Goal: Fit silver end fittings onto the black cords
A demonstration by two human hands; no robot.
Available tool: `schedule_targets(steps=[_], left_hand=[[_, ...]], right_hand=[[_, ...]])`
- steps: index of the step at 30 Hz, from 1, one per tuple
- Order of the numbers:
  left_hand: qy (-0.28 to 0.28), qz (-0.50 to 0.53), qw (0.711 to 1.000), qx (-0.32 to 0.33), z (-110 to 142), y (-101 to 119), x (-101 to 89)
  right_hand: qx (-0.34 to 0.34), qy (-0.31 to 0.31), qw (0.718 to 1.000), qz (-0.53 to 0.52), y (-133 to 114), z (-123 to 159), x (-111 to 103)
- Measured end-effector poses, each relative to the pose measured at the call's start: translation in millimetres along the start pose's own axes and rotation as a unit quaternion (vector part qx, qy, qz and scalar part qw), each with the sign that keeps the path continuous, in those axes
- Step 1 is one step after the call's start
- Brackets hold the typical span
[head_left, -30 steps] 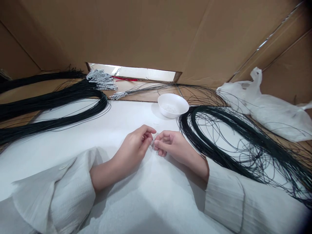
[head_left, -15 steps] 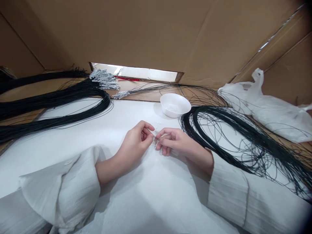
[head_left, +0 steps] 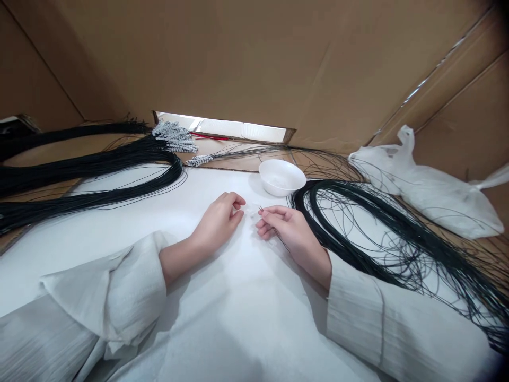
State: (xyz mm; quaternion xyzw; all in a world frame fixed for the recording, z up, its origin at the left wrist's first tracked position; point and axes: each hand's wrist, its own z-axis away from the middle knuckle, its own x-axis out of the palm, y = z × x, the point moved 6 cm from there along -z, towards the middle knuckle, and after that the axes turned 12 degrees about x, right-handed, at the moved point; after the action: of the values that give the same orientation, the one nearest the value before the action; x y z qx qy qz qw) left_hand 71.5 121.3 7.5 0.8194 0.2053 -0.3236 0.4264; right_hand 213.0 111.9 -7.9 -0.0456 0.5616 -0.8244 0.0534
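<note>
Over the white work surface (head_left: 207, 188), my right hand (head_left: 294, 229) pinches a thin black cord (head_left: 283, 242) between thumb and fingers. Two short tips of the cord stick up past the fingertips, and the rest trails down under the palm. My left hand (head_left: 218, 222) is just to the left, its thumb and index finger slightly apart with nothing visible between them. Behind the hands stands a white bowl (head_left: 281, 179); small pale contents in it are too faint to name. A small clear or whitish piece lies between the hands, too blurred to identify.
Bundles of black cord (head_left: 119, 156) with white-wrapped ends (head_left: 175, 137) lie at the left. A looped, loose bundle of dark cord (head_left: 397, 215) spreads on the right, beside a white plastic bag (head_left: 441, 196). Cardboard walls (head_left: 238, 69) with a slot enclose the back.
My hands have drawn apart a little. My left fingers have come off the cord, which now stays in my right hand alone. The view has shifted slightly.
</note>
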Motion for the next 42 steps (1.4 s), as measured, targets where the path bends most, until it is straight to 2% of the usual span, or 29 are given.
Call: schedule_targets(steps=[3, 11, 15, 18, 22, 24, 28, 42], left_hand=[[-0.027, -0.037, 0.998, 0.038, -7.6, -0.2, 6.8], [-0.046, -0.043, 0.995, 0.083, -13.8, 3.1, 11.6], [-0.024, -0.024, 0.998, 0.055, -9.0, 1.0, 5.3], [0.015, 0.069, 0.997, -0.007, -1.7, -2.0, 0.2], [0.027, 0.253, 0.960, -0.120, 10.3, -2.5, 6.9], [0.018, 0.301, 0.943, -0.141, 13.3, 2.0, 11.4], [0.005, 0.313, 0.941, -0.128, 13.6, 9.0, 14.1], [-0.013, 0.315, 0.942, -0.114, 12.4, 8.7, 15.4]], right_hand=[[-0.002, 0.010, 1.000, -0.015, -0.5, -0.8, -0.6], [0.040, -0.036, 0.999, 0.010, 1.0, -2.3, 6.0], [0.035, -0.022, 0.999, -0.007, 2.0, -1.9, 3.4], [0.041, -0.034, 0.998, 0.018, 2.8, -1.7, 4.5], [0.047, -0.082, 0.992, 0.080, 3.0, -0.9, 10.4], [0.041, -0.091, 0.991, 0.093, 2.4, -0.8, 11.5], [0.023, -0.100, 0.989, 0.106, 1.9, -1.1, 12.3], [-0.003, -0.110, 0.984, 0.137, -0.5, 1.0, 14.4]])
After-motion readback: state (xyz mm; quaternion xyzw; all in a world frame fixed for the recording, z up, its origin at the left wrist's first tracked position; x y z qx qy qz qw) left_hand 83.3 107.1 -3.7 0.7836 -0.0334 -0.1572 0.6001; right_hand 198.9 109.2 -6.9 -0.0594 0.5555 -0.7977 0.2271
